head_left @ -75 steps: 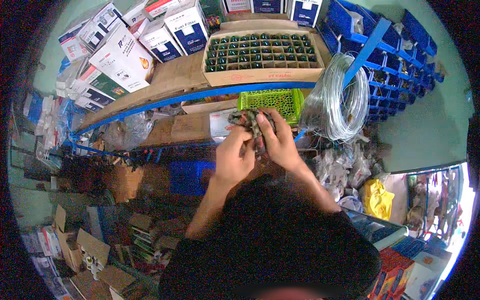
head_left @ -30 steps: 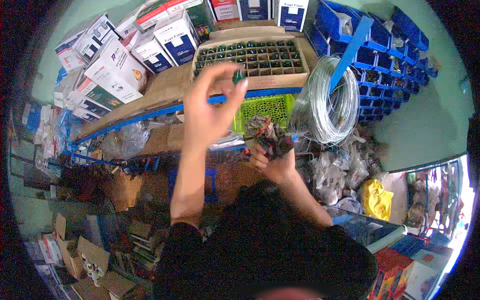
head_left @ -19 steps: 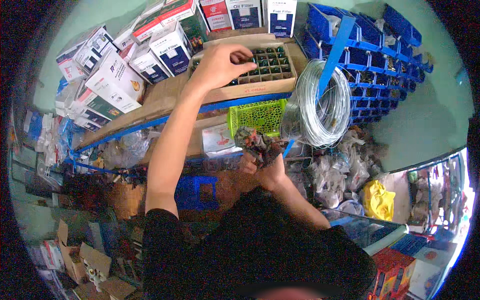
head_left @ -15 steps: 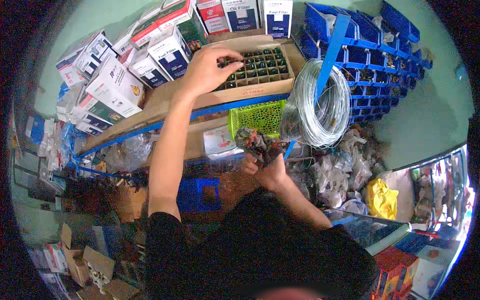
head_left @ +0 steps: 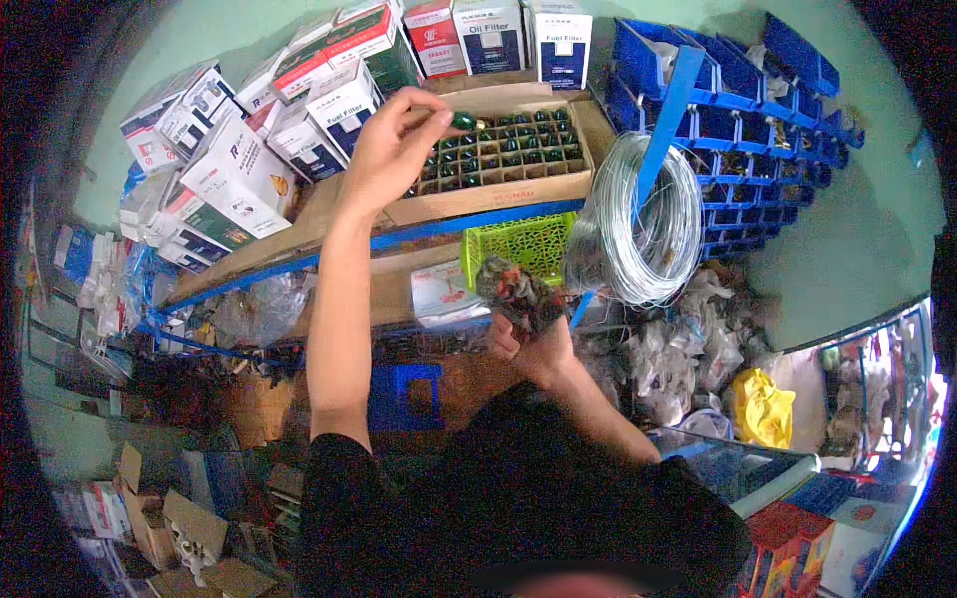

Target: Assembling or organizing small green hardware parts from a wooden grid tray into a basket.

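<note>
Bulb (head_left: pixel 463 121): a small dark-green glass piece, glossy, with a brass-coloured end, is pinched between the thumb and fingertips of your left hand (head_left: pixel 391 149). It sits over the left part of the carton (head_left: pixel 498 194), just above the cells. Its long axis runs roughly left to right across the picture, the metal end pointing away from your fingers toward the right. The left hand is therefore the hand at the carton; the arm is stretched up and away from you to the shelf. The carton is plain brown cardboard, shallow and open-topped, divided by a card grid into small square cells, most holding similar green bulbs standing on end. Your right hand (head_left: pixel 523 344) is well apart, lower and nearer your chest, clenched on a bundle (head_left: pixel 518 294) of crumpled, mottled wrapping; what lies inside it cannot be told. Just behind the bundle is a green basket (head_left: pixel 518 244) of perforated plastic. To its right hangs a wire coil (head_left: pixel 638 224), bright, smooth metal wound in a loose ring. White printed boxes (head_left: pixel 239 174) are stacked left of and behind the carton, and blue bins (head_left: pixel 738 110) of hard plastic line the wall at the right.
</note>
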`<state>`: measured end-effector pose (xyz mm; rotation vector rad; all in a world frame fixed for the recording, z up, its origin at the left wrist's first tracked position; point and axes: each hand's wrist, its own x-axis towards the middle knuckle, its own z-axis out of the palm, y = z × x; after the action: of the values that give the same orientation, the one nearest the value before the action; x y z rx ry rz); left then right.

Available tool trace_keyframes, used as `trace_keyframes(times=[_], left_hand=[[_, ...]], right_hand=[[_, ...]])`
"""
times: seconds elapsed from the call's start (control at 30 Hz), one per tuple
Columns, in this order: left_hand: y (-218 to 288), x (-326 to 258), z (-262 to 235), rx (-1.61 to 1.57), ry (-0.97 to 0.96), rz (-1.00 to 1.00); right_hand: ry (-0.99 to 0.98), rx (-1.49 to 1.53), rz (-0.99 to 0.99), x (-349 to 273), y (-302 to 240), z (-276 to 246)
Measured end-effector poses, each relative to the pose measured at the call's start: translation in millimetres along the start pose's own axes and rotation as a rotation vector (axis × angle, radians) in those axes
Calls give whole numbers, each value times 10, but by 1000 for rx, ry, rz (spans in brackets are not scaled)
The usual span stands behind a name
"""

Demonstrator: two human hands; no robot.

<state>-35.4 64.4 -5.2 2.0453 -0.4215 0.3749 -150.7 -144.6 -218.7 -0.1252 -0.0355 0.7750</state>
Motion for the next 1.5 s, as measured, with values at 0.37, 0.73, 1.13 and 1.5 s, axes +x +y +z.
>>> trace_keyframes(times=[0.37,0.73,1.13,1.5], left_hand=[[207,-1289,519,193,98,45],[-317,-2047,865,312,37,-109],[-254,-2082,1182,243,180,34],[-548,-2353,1403,-88,57,-334]], right_hand=[[-211,52,11,80,86,-38],[424,-1382,-391,155,178,95],[303,-1655,-586,35,31,11],[92,-1965,-780,-26,-22,238]])
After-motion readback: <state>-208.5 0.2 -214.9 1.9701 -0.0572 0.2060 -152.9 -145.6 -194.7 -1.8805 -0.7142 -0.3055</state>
